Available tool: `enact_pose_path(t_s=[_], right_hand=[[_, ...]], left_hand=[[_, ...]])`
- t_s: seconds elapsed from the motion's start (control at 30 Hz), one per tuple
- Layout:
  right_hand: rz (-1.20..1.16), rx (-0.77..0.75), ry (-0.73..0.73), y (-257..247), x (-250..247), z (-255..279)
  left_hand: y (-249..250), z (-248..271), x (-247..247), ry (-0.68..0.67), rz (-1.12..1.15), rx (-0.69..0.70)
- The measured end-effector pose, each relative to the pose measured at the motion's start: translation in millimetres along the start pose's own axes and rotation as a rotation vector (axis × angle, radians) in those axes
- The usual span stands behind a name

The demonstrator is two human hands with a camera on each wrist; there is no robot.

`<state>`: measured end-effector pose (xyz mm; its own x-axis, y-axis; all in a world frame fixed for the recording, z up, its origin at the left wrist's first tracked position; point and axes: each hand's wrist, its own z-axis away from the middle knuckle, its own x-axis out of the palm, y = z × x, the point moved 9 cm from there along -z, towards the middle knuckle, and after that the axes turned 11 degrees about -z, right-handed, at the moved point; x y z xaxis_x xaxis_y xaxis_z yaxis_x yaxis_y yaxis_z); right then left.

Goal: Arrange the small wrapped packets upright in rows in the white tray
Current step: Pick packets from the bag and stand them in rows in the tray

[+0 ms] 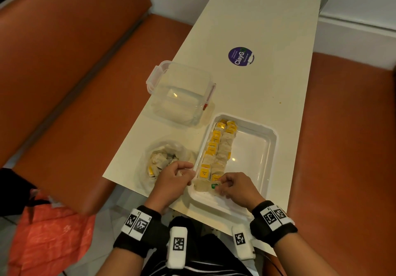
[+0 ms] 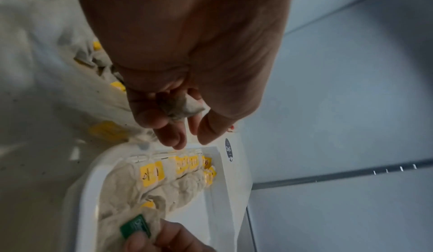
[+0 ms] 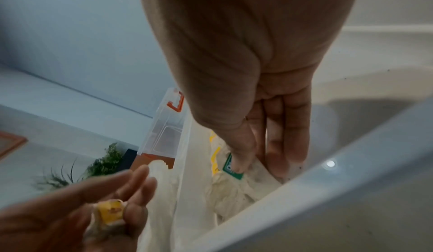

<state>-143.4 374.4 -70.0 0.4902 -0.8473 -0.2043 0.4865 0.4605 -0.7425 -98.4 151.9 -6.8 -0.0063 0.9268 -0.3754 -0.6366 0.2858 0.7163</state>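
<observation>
So I'm partway through the second row. My right hand [image 1: 236, 186] is down at the near end of the shallow white plastic tray [image 1: 271, 147], thumb and fingertips pinched on a beige paper packet with a green tag [image 1: 214, 186], seating it at the near end of the second row. Two rows of beige wrapped packets with yellow tags [image 1: 216, 149] already run along the tray's left wall, standing more or less upright and touching each other. The right part of the tray is bare.

My left hand [image 1: 174, 178] hovers just beside the tray's left rim, fingers curled around another beige packet with a yellow tag [image 3: 110, 213], waiting its turn.

Next move, I reckon: let go of the green one without it flopping over, then slot the left-hand packet in beside it, probably starting a third row. These things are floppy, so they'll want a neighbour to lean on.

Other stuff around: a crumpled clear plastic bag of loose packets [image 1: 159, 162] on the cream table [image 1: 267, 72] left of the tray, a clear lidded plastic box with clip latches [image 1: 180, 93] behind that, and a round purple sticker [image 1: 241, 56] further up. Nothing's blocking the tray except my own two hands crowding the same corner.
</observation>
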Motion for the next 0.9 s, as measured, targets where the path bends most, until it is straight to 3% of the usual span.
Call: enact_pose_path(t_s=[0.3,0.43,0.53,0.7,0.9], right_hand=[[0.208,-0.068,0.17,-7.7,-5.7,0.5],[0.256,-0.203,0.235,-42.3,-11.3,18.2],[0.136,-0.357,0.124,-85.5,-2.7,42.9],[0.24,-0.492,-0.071,-125.8,33.1,65.8],[0.28,-0.451,-0.016,-119.4,33.6,55.3]], left_hand=[[-9.2,5.0,4.2,-0.108,0.398,-0.114],[-3.3,13.4,10.0,-0.226,0.519,-0.133],[2.6,18.9,14.2,-0.286,0.662,-0.153],[11.1,23.7,26.3,-0.413,0.658,-0.131],[15.5,25.3,25.4,-0.419,0.674,-0.108]])
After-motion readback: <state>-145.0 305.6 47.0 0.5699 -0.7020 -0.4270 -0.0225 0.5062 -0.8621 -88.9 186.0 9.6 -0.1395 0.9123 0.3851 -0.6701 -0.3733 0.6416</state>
